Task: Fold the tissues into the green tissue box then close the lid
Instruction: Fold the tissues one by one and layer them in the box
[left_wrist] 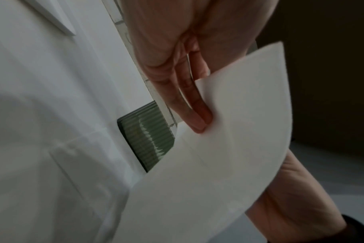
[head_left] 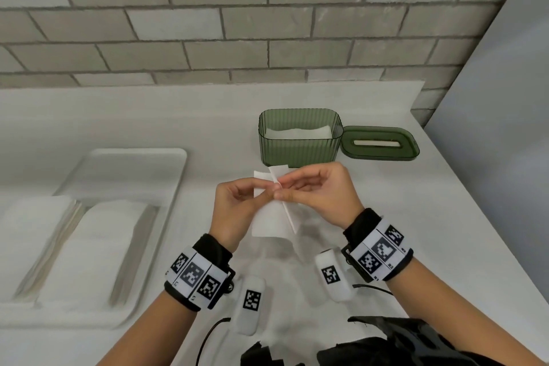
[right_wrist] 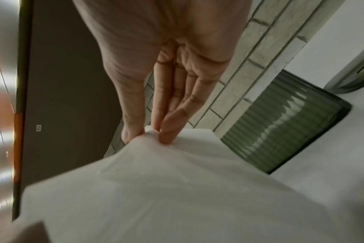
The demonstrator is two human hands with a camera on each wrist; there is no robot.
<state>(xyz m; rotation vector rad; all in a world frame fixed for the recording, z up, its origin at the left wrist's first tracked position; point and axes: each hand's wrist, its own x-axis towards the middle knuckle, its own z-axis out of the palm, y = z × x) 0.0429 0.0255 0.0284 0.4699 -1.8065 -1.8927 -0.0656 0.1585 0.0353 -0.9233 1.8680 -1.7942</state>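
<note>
Both hands hold one white tissue (head_left: 271, 218) up above the counter, just in front of the green tissue box (head_left: 300, 147). My left hand (head_left: 237, 202) pinches its left part and my right hand (head_left: 315, 187) pinches its top edge beside it. The tissue hangs down, partly folded along a crease. In the left wrist view the fingers (left_wrist: 195, 111) lie against the tissue (left_wrist: 218, 156). The right wrist view has thumb and fingertips (right_wrist: 166, 131) pinching the tissue (right_wrist: 166, 189). The box is open with white tissues inside. Its green slotted lid (head_left: 381, 142) lies flat to the right of the box.
A white tray (head_left: 166, 157) at the left holds two stacks of white tissues (head_left: 86, 246). A tiled wall (head_left: 237, 24) runs behind the counter and a grey wall (head_left: 499, 128) closes the right side. Black gear and cables (head_left: 386, 342) lie at the near edge.
</note>
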